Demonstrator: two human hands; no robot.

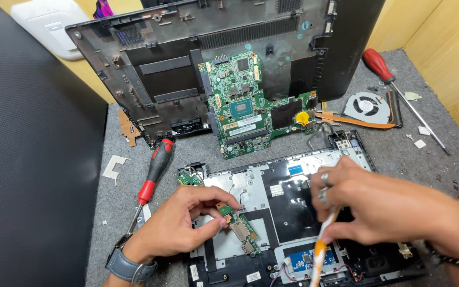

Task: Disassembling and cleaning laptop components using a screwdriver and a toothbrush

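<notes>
A gray felt mat (399, 154) covers the work table, and little white scraps lie on it. The open laptop base (272, 212) lies on the mat, closest to the person — everything else is placed around it.

The left hand (184, 220) rests on the near left part of the base. A gray watch (128, 266) is on its wrist. Its thumb and first finger pinch a small green circuit board (238, 226), which lies on the base's gray metal plate. The other fingers curl in.

The right hand (378, 204) comes in over the right side of the base, with rings on two fingers. Its fingers are closed around an orange and white tool (321, 250) that points toward the base's near edge. The tool looks blurry.

Left of the base lies a red and black screwdriver (152, 178). Behind the base, a big green motherboard (251, 103) leans on a black laptop cover (187, 64) that stands up. Behind the base to the right are a round fan (367, 108) and a second red screwdriver (399, 90) — past them, a yellow wood wall (447, 48). Far left of the base is a big dark panel (33, 159).
</notes>
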